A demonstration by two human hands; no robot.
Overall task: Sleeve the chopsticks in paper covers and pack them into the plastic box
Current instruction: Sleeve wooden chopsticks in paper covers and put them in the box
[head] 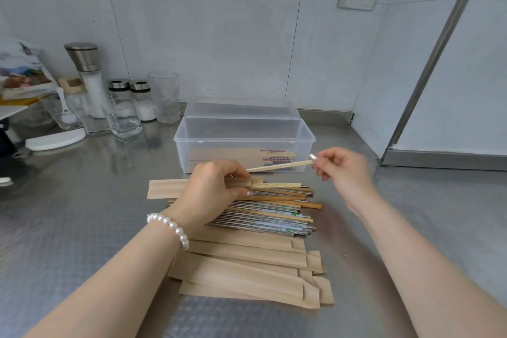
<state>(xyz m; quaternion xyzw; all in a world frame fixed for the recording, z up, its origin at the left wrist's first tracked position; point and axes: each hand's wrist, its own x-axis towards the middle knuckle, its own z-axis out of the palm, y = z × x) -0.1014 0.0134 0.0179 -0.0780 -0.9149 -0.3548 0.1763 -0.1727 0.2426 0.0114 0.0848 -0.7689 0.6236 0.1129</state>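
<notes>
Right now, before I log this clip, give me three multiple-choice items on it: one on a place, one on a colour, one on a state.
1. Where does the clear plastic box stand?
A. beyond the pile of loose chopsticks, toward the tiled wall
B. on the white board at far left
C. under the brown paper sleeves

2. What colour are the empty paper sleeves nearest the camera?
A. white
B. kraft brown
C. green

3. In what state is the box's hinged lid?
A. snapped shut
B. open, tipped back
C. removed and lying on the sleeves

Answers: 1 A, the box sits past the pile, near the wall. 2 B, the stack is plain brown paper. 3 B, the lid stands behind the open box, while the right hand pinches a pale wooden chopstick and the left hand grips a sleeve.
</notes>
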